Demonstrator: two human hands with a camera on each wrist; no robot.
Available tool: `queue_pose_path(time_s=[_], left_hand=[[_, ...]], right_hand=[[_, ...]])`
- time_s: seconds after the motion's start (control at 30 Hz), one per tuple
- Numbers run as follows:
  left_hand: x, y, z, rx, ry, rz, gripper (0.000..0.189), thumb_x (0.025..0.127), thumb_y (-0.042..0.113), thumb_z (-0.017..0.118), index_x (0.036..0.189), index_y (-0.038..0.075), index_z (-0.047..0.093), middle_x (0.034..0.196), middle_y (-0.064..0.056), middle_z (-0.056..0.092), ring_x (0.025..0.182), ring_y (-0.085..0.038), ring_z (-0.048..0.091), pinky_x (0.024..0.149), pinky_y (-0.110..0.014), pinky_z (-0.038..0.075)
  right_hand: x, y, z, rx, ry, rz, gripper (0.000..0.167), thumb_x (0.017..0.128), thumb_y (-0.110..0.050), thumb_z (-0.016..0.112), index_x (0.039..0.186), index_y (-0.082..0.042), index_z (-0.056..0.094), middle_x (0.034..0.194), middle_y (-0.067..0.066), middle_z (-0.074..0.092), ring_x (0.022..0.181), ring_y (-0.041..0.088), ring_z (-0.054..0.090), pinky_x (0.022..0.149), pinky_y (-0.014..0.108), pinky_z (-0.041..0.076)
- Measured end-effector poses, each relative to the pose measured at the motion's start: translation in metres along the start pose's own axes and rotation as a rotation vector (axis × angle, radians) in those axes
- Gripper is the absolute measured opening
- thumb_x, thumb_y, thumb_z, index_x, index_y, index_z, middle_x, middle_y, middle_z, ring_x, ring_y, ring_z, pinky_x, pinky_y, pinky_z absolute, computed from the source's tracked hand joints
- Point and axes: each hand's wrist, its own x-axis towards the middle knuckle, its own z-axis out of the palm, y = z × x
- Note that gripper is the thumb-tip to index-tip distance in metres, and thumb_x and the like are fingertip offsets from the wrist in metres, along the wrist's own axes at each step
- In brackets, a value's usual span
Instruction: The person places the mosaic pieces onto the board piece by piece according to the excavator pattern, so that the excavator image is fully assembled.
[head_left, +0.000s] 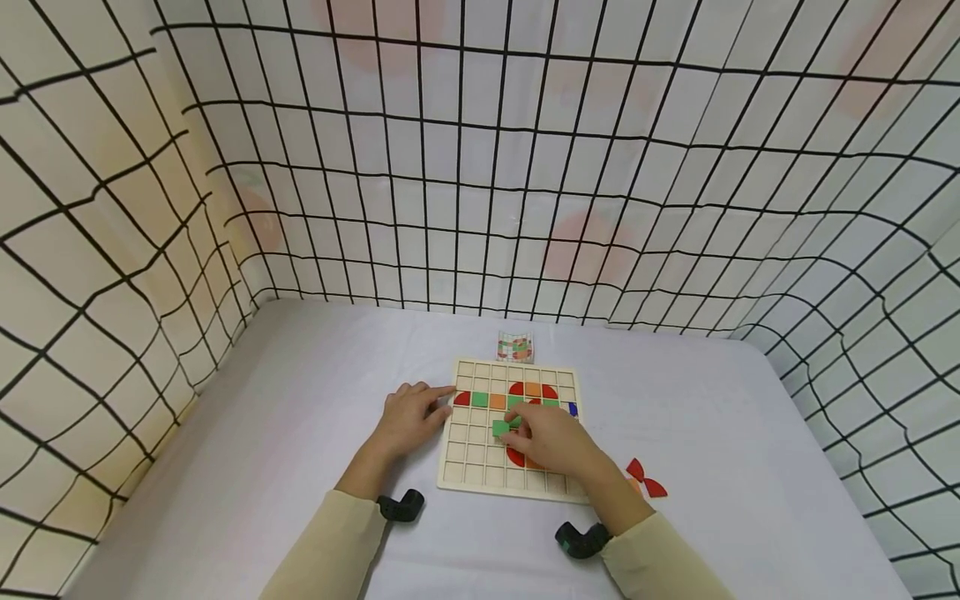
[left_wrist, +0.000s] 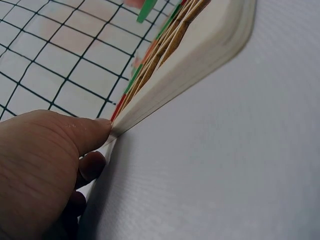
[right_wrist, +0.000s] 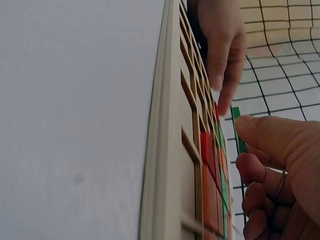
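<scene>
My right hand is over the wooden grid board and pinches a green square tile between thumb and index finger. From the right wrist the same green tile shows edge-on, raised off the board beside the thumb. My left hand is at the board's left edge, its index finger stretched out to the rim. The left wrist view has the left thumb right at that edge. Set in the board are a red quarter-round tile, a green tile and an orange tile. My right hand hides some tiles.
A small printed pattern card lies behind the board. Loose red pieces lie to the right, beside the right forearm. A blue piece is near the board's right edge. Black wire mesh surrounds the white-covered table.
</scene>
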Motion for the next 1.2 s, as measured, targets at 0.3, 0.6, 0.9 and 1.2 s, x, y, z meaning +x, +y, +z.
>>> queue_pose_path(time_s=[0.3, 0.6, 0.9, 1.2], left_hand=[[-0.001, 0.001, -0.002, 0.005, 0.002, 0.013, 0.038, 0.098, 0.031, 0.066, 0.136, 0.024, 0.068, 0.080, 0.006, 0.053, 0.080, -0.013, 0.041, 0.075, -0.033, 0.030], [0.000, 0.000, -0.002, -0.004, 0.007, 0.020, 0.038, 0.098, 0.030, 0.067, 0.136, 0.024, 0.068, 0.080, 0.006, 0.053, 0.079, -0.013, 0.041, 0.074, -0.034, 0.029], [0.001, -0.001, -0.001, 0.010, 0.006, 0.020, 0.038, 0.098, 0.030, 0.067, 0.136, 0.025, 0.068, 0.080, 0.007, 0.053, 0.080, -0.013, 0.043, 0.075, -0.034, 0.030], [0.000, 0.001, -0.002, -0.002, 0.000, 0.015, 0.038, 0.098, 0.031, 0.067, 0.136, 0.025, 0.068, 0.079, 0.007, 0.052, 0.079, -0.013, 0.041, 0.073, -0.033, 0.028]], right_hand=[[0.021, -0.028, 0.012, -0.042, -0.054, -0.012, 0.030, 0.094, -0.042, 0.073, 0.115, -0.020, 0.070, 0.067, -0.010, 0.057, 0.058, 0.007, 0.052, 0.056, 0.025, 0.041], [0.040, -0.043, 0.021, -0.091, -0.053, -0.020, 0.030, 0.096, -0.040, 0.069, 0.117, -0.018, 0.072, 0.083, -0.007, 0.067, 0.073, 0.010, 0.057, 0.068, 0.029, 0.047], [0.050, -0.042, 0.026, -0.094, -0.001, -0.005, 0.032, 0.095, -0.038, 0.072, 0.119, -0.016, 0.070, 0.076, -0.007, 0.065, 0.065, 0.011, 0.056, 0.061, 0.029, 0.046], [0.047, -0.039, 0.025, -0.071, 0.019, -0.001, 0.033, 0.095, -0.038, 0.072, 0.119, -0.016, 0.070, 0.074, -0.008, 0.063, 0.064, 0.010, 0.055, 0.061, 0.029, 0.046]])
